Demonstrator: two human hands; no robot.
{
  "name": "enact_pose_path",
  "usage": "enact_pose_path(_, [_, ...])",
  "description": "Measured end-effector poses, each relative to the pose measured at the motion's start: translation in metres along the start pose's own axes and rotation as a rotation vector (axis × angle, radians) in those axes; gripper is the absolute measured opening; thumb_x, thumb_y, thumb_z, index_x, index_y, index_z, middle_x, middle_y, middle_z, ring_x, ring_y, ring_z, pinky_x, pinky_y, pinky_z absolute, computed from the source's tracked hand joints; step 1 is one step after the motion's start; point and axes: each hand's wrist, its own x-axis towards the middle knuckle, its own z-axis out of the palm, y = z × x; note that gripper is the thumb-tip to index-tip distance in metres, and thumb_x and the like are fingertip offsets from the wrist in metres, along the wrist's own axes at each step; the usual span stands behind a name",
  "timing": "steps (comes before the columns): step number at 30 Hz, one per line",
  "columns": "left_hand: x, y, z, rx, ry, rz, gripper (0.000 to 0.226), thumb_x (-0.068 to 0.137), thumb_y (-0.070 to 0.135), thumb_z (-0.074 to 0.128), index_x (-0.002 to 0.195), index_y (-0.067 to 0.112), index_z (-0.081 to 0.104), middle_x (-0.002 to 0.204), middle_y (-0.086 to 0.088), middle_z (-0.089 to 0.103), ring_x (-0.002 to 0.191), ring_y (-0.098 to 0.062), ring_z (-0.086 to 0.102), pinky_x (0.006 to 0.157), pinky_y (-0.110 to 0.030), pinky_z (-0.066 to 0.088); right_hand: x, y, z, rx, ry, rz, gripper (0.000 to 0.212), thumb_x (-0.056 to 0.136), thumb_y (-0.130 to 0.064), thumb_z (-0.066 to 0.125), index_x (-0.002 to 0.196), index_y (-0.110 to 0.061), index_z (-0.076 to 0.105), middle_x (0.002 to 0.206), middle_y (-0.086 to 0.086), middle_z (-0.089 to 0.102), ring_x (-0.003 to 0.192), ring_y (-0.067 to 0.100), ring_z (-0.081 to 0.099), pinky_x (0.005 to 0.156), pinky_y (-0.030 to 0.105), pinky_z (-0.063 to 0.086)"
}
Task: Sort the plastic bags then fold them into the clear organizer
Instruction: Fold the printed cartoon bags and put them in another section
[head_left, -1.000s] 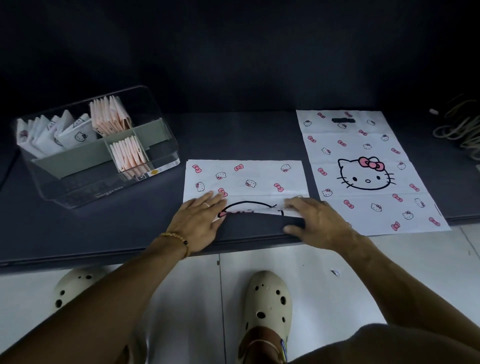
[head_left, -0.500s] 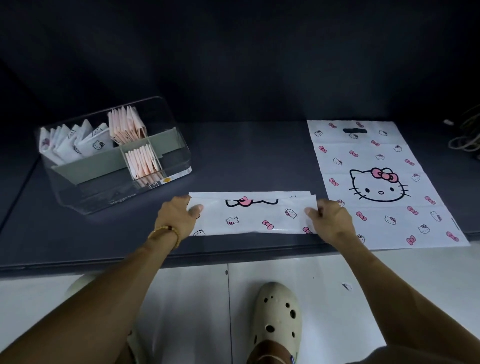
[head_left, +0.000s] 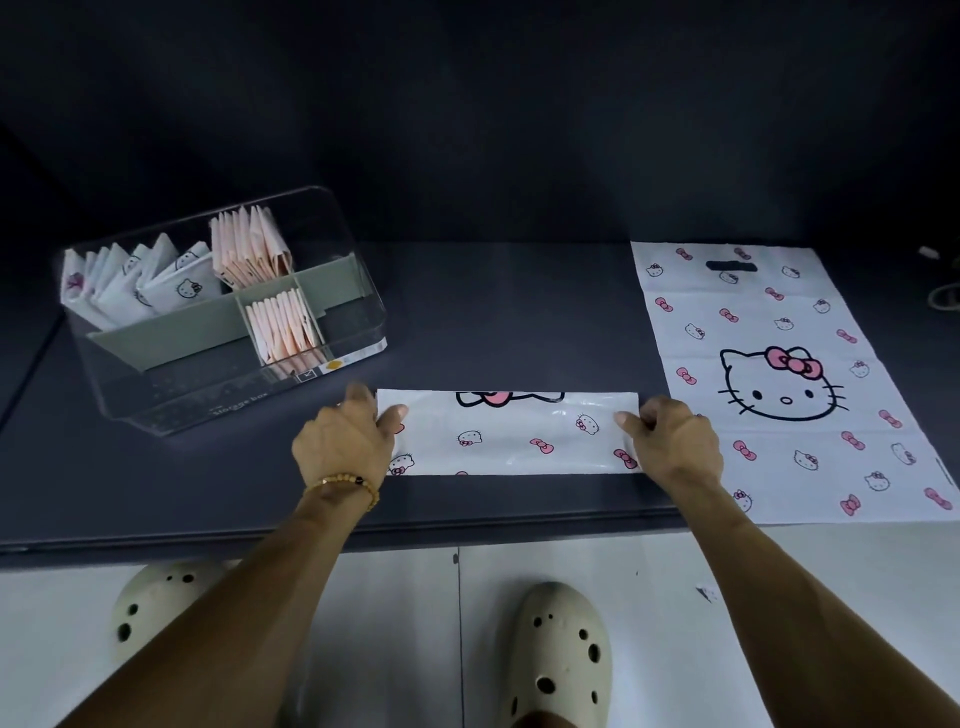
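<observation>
A white plastic bag printed with cat faces and pink bows (head_left: 506, 434) lies folded into a long narrow strip at the middle of the dark table. My left hand (head_left: 340, 441) pinches its left end, thumb on top. At the strip's right end my right hand (head_left: 675, 441) pinches it the same way. A second bag of the same print (head_left: 779, 379) lies flat and unfolded at the right. The clear organizer (head_left: 332, 291) stands at the back left, with folded white bags in its left compartment and folded pink bags in two others.
The dark table's front edge (head_left: 467, 530) runs just below my wrists, with white floor tiles and two cream clogs beneath. A pale cord (head_left: 943, 293) lies at the far right edge. A dark wall closes the back.
The bag's near half was folded up over the far half, making a narrow strip. Both hands moved out from the fold's middle to the strip's two ends.
</observation>
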Motion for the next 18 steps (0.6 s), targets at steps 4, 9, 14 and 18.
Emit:
enact_pose_path(4, [-0.002,0.005,-0.001,0.036,0.079,0.431,0.026,0.073,0.002,0.071,0.097,0.009,0.063,0.099,-0.012,0.062,0.091,-0.031,0.059,0.055,-0.037,0.051,0.001,-0.002,-0.002,-0.013,-0.005,0.030,0.034,0.091,-0.048,0.058,0.081,-0.016,0.054,0.074,0.005,0.058,0.075,0.027,0.050,0.065,0.031,0.039])
enact_pose_path(9, [-0.005,-0.021,0.016,0.030,-0.211,0.811,0.056,0.100,0.033,0.031,0.151,0.015,0.015,0.158,0.003,0.006,0.146,-0.011,0.001,0.116,-0.024,0.003,-0.003,-0.007,-0.006,-0.067,-0.027,0.077,0.035,0.090,-0.049,0.059,0.087,-0.015,0.055,0.083,0.009,0.064,0.079,0.029,0.054,0.065,0.032,0.041])
enact_pose_path(14, [-0.005,-0.027,0.018,0.202,-0.241,0.857,0.064,0.096,0.049,0.007,0.145,0.016,-0.018,0.152,0.001,-0.023,0.137,-0.011,-0.029,0.112,-0.029,-0.018,-0.027,-0.056,0.006,-0.343,0.319,-0.579,0.040,0.073,-0.016,0.078,0.108,-0.004,0.063,0.109,0.019,0.062,0.103,0.038,0.057,0.079,0.045,0.050])
enact_pose_path(18, [-0.008,-0.025,0.017,0.209,-0.236,0.834,0.071,0.091,0.052,-0.001,0.148,0.011,-0.012,0.157,-0.007,-0.014,0.142,-0.017,-0.020,0.114,-0.034,-0.016,-0.066,-0.119,0.066,-0.280,-0.130,-0.900,0.056,0.098,-0.025,0.045,0.147,-0.002,0.030,0.158,0.016,0.020,0.147,0.030,0.016,0.119,0.044,0.016])
